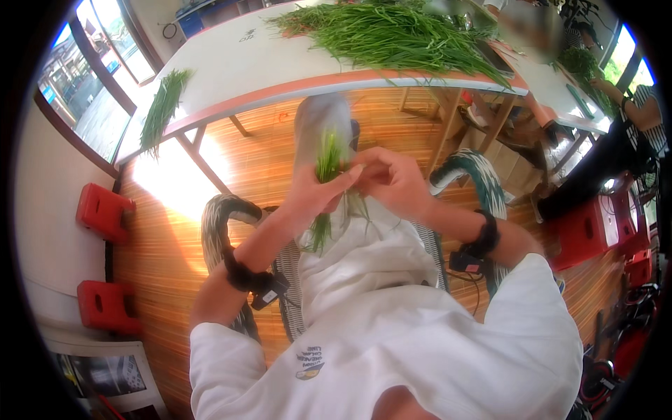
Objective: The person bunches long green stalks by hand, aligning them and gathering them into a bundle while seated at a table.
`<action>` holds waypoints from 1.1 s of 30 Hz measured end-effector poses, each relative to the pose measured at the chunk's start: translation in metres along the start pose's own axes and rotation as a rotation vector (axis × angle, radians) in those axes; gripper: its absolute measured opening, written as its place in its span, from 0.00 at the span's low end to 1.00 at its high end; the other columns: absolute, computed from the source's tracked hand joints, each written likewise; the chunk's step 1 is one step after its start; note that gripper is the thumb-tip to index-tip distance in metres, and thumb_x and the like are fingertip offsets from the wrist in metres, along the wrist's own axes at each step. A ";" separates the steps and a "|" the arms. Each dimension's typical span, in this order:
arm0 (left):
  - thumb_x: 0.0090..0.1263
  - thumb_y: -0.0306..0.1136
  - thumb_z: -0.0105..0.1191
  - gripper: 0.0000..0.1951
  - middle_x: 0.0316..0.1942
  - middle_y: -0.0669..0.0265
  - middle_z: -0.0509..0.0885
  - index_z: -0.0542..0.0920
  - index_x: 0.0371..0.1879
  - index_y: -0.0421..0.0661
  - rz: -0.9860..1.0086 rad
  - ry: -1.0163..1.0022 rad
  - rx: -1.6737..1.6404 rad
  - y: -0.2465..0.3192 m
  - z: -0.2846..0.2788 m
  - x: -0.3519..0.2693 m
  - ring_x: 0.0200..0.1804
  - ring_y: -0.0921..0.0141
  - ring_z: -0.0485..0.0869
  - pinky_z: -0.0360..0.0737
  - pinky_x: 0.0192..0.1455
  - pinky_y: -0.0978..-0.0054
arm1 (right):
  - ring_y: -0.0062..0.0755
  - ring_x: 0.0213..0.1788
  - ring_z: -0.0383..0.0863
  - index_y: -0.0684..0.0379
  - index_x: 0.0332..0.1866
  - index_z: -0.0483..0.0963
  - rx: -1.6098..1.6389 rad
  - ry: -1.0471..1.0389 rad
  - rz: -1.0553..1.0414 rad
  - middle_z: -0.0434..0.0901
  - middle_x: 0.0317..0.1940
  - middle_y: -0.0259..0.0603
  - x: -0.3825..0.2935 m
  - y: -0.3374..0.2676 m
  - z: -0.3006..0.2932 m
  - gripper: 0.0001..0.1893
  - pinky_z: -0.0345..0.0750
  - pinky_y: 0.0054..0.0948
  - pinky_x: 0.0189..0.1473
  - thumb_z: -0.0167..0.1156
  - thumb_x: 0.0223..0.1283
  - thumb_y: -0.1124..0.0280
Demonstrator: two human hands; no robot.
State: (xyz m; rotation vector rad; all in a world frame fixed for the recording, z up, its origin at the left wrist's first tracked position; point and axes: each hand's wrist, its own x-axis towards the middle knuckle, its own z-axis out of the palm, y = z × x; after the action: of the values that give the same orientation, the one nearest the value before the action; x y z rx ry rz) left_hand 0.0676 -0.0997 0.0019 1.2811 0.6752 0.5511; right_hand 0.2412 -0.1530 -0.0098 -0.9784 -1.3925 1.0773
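Above my lap, my left hand (315,186) grips a small bundle of green grass-like stalks (328,155). The pale cut-looking ends point towards the table, and the leafy ends hang down below my palm. My right hand (396,181) is beside it, thumb and fingers bent together close to the left thumb. A few thin loose blades (358,206) hang beneath the right fingers; whether those fingers pinch them is hard to see. On the white table (226,68) in front lies a large heap of the same green stalks (399,37). A smaller bundle (167,107) rests at the table's left end.
A dark flat device (494,59) lies by the heap. Woven chair arms (226,210) flank me. Red plastic stools (107,212) stand at left, with others (583,231) at right. A person in a striped top (648,115) reaches towards greens on another table (564,92).
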 end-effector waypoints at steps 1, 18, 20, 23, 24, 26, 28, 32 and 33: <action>0.68 0.39 0.54 0.11 0.15 0.81 0.59 0.75 0.33 0.44 -0.023 0.071 0.007 -0.001 0.004 0.001 0.14 0.86 0.55 0.50 0.16 0.84 | 0.23 0.37 0.83 0.64 0.46 0.71 -0.059 0.016 -0.008 0.83 0.32 0.40 -0.002 0.003 0.001 0.14 0.79 0.22 0.39 0.61 0.54 0.78; 0.67 0.41 0.53 0.14 0.14 0.78 0.63 0.70 0.21 0.50 0.012 0.475 -0.072 -0.016 -0.004 0.012 0.14 0.81 0.62 0.56 0.17 0.83 | 0.31 0.40 0.83 0.62 0.50 0.71 -0.375 -0.249 -0.058 0.82 0.38 0.44 -0.007 0.003 0.005 0.17 0.79 0.25 0.44 0.62 0.54 0.74; 0.67 0.41 0.53 0.14 0.14 0.77 0.63 0.69 0.20 0.51 0.007 0.453 -0.091 -0.015 -0.002 0.011 0.15 0.80 0.63 0.57 0.17 0.83 | 0.32 0.39 0.84 0.61 0.48 0.70 -0.323 -0.230 -0.121 0.82 0.39 0.44 -0.010 0.007 0.008 0.16 0.80 0.26 0.43 0.62 0.53 0.75; 0.68 0.42 0.52 0.16 0.15 0.76 0.64 0.66 0.20 0.51 0.000 0.389 -0.099 -0.018 -0.005 0.012 0.16 0.79 0.65 0.59 0.17 0.80 | 0.35 0.38 0.84 0.59 0.47 0.70 -0.270 -0.237 -0.203 0.81 0.41 0.44 -0.012 0.009 0.009 0.15 0.81 0.29 0.41 0.60 0.53 0.75; 0.69 0.42 0.51 0.16 0.15 0.76 0.64 0.67 0.20 0.51 0.010 0.421 -0.106 -0.015 -0.003 0.012 0.16 0.79 0.65 0.59 0.17 0.80 | 0.37 0.38 0.84 0.59 0.47 0.70 -0.349 -0.266 -0.246 0.81 0.40 0.45 -0.013 0.007 0.009 0.15 0.81 0.29 0.40 0.60 0.53 0.75; 0.69 0.43 0.50 0.16 0.15 0.75 0.64 0.67 0.21 0.50 0.026 0.427 -0.112 -0.016 -0.005 0.014 0.16 0.79 0.64 0.58 0.17 0.81 | 0.41 0.37 0.83 0.58 0.48 0.71 -0.443 -0.294 -0.316 0.80 0.39 0.46 -0.015 0.008 0.007 0.16 0.80 0.32 0.38 0.61 0.52 0.73; 0.69 0.43 0.50 0.16 0.16 0.75 0.65 0.66 0.21 0.50 0.056 0.439 -0.080 -0.023 -0.010 0.017 0.16 0.79 0.64 0.58 0.17 0.81 | 0.41 0.37 0.83 0.58 0.49 0.70 -0.463 -0.306 -0.319 0.80 0.39 0.46 -0.014 0.004 0.008 0.17 0.79 0.33 0.38 0.61 0.52 0.73; 0.70 0.44 0.50 0.17 0.17 0.74 0.65 0.66 0.21 0.50 0.079 0.402 -0.060 -0.023 -0.012 0.015 0.16 0.79 0.65 0.58 0.16 0.81 | 0.42 0.36 0.82 0.56 0.53 0.69 -0.474 -0.336 -0.286 0.80 0.38 0.46 -0.014 0.003 0.009 0.20 0.78 0.35 0.37 0.61 0.52 0.72; 0.70 0.44 0.50 0.17 0.17 0.74 0.65 0.66 0.21 0.50 0.081 0.406 -0.062 -0.022 -0.010 0.015 0.16 0.79 0.65 0.58 0.16 0.81 | 0.42 0.36 0.82 0.56 0.53 0.69 -0.474 -0.340 -0.287 0.80 0.38 0.46 -0.014 0.007 0.009 0.20 0.78 0.35 0.37 0.61 0.52 0.72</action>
State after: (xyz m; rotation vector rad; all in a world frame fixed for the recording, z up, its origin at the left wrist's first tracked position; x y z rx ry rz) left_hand 0.0708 -0.0867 -0.0235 1.1510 0.9356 0.9057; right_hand 0.2338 -0.1653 -0.0203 -0.9099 -2.0620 0.7301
